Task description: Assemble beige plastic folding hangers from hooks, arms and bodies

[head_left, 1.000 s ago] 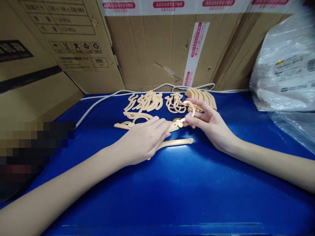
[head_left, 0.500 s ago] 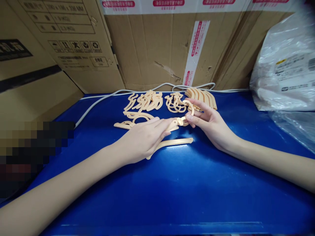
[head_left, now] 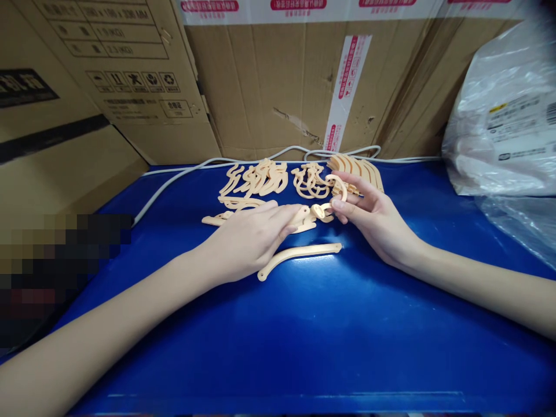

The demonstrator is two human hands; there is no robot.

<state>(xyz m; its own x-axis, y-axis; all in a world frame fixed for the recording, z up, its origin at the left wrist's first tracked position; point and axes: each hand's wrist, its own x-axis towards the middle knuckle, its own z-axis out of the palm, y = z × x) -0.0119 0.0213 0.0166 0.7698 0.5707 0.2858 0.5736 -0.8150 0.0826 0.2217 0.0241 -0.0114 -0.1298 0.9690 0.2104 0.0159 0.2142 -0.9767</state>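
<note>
My right hand (head_left: 369, 214) pinches a beige plastic hanger hook (head_left: 344, 186) between thumb and fingers. The hook's round base (head_left: 318, 211) points left, close to the tip of a hanger arm (head_left: 303, 215) with a hole in its end. My left hand (head_left: 249, 240), palm down, is closed on that arm, and its fingers hide most of it. I cannot tell whether hook and arm touch. A loose curved hanger arm (head_left: 299, 253) lies on the blue table just in front of my left hand. More beige pieces (head_left: 241, 201) lie behind that hand, partly covered.
Along the back of the blue table (head_left: 330, 336) lie a pile of curved pieces (head_left: 264, 176), a pile of hooks (head_left: 309, 180) and a stack of arms (head_left: 362, 168). A white cable (head_left: 191, 167) runs behind them. Cardboard boxes (head_left: 269, 75) and a plastic-wrapped package (head_left: 490, 127) stand around.
The hook and my right fingers have shifted slightly right. My left hand has moved a little left with the hanger arm, uncovering the near end of the loose arm on the table.
</note>
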